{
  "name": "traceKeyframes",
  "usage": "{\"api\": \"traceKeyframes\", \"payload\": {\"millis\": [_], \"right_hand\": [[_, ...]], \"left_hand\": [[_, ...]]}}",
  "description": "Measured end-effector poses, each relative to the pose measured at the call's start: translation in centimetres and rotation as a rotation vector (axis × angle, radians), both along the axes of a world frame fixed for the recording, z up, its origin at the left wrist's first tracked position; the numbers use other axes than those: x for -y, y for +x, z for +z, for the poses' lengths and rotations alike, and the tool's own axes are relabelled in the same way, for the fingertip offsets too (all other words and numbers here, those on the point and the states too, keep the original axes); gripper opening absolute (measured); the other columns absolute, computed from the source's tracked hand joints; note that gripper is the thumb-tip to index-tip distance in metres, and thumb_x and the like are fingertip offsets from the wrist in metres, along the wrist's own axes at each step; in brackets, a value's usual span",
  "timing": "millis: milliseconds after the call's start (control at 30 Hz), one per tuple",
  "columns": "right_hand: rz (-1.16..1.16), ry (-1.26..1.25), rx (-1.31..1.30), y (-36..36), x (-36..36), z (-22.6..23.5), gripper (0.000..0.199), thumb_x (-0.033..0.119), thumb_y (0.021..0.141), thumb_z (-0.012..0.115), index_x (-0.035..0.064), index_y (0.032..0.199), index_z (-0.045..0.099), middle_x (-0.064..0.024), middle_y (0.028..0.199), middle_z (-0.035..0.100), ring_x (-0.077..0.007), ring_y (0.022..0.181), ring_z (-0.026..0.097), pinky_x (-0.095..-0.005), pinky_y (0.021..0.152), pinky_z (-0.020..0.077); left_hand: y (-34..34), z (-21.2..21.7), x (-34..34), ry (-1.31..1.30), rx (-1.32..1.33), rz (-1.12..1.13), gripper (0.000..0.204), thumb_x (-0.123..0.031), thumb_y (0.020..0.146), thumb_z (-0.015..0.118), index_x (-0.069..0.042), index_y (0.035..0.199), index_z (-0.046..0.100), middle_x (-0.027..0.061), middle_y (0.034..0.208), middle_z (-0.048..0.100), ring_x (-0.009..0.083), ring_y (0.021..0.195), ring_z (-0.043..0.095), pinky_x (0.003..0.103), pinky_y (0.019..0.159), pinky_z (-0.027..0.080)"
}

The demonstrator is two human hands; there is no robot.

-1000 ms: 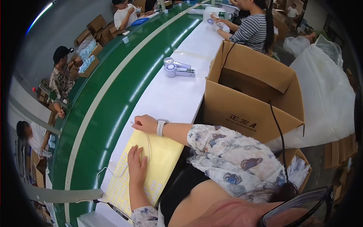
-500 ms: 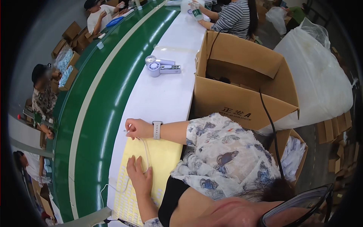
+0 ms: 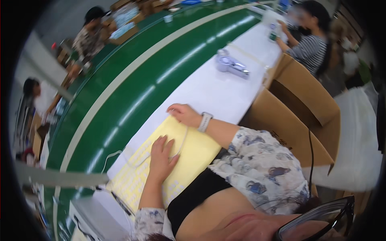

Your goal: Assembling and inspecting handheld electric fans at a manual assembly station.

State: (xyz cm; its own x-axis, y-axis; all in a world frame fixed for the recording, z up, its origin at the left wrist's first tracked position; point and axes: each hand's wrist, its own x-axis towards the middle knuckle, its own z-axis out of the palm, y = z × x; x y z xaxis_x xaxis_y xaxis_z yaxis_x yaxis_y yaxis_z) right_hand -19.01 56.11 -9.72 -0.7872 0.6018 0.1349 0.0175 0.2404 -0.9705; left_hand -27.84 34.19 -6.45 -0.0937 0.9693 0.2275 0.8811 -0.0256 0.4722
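A yellow sheet point(image 3: 198, 150) with rows of small white stickers lies on the white work surface in front of me. My left hand point(image 3: 163, 158) rests flat on it with the fingers stretched apart. A thin white cable point(image 3: 183, 140) loops across the sheet, passing by my left thumb and up to my right hand. At the sheet's far corner, my right hand point(image 3: 184, 114), with a pale watch on its wrist, has its fingers closed around the cable's end; the tip is mostly hidden. Beyond it, lilac handheld fans point(image 3: 232, 66) lie on the white surface.
A green conveyor belt point(image 3: 132, 92) curves along the left. An open cardboard box point(image 3: 277, 120) stands at right, with a large translucent bag point(image 3: 358, 132) behind. A grey metal bar point(image 3: 68, 176) crosses the lower left. A co-worker in stripes point(image 3: 311, 50) sits farther along; others work across the belt.
The whole view has swung, so my hands and the sheet appear farther right. My right hand still grips the cable, with its fingers curled more. My left hand stays flat on the sheet.
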Motion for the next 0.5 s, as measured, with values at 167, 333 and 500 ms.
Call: {"api": "traceKeyframes", "payload": {"millis": [167,333,500], "right_hand": [[0.016,-0.040,0.032,0.9,0.0,0.0,0.024,0.011,0.094,0.049,0.0057,0.116,0.057,0.0030,0.065,0.047,-0.0037,0.058,0.042,-0.0205,0.053,0.0370],[0.076,0.036,0.041,0.9,-0.2,0.3,0.028,0.007,0.094,0.047,0.0058,0.122,0.053,0.0031,0.066,0.046,-0.0043,0.057,0.041,-0.0204,0.053,0.0364],[0.063,0.016,0.068,0.6,-0.4,0.4,0.027,0.009,0.093,0.051,0.0043,0.119,0.053,0.0011,0.066,0.050,-0.0069,0.058,0.045,-0.0229,0.055,0.0397]], "left_hand": [[-0.6,-0.4,-0.4,-0.010,0.013,0.038,0.050,-0.018,0.078,0.069,-0.009,0.125,0.054,0.0161,0.136,0.043,0.0363,0.129,0.036,0.045,0.108,0.030],[-1.3,-1.4,-0.6,-0.005,0.004,0.022,0.043,-0.018,0.084,0.062,-0.009,0.126,0.053,0.0156,0.137,0.043,0.0356,0.130,0.035,0.044,0.109,0.029],[-1.7,-1.9,-0.9,-0.016,0.025,0.014,0.043,-0.018,0.085,0.061,-0.009,0.126,0.053,0.0151,0.138,0.042,0.0351,0.131,0.034,0.044,0.109,0.029]]}}
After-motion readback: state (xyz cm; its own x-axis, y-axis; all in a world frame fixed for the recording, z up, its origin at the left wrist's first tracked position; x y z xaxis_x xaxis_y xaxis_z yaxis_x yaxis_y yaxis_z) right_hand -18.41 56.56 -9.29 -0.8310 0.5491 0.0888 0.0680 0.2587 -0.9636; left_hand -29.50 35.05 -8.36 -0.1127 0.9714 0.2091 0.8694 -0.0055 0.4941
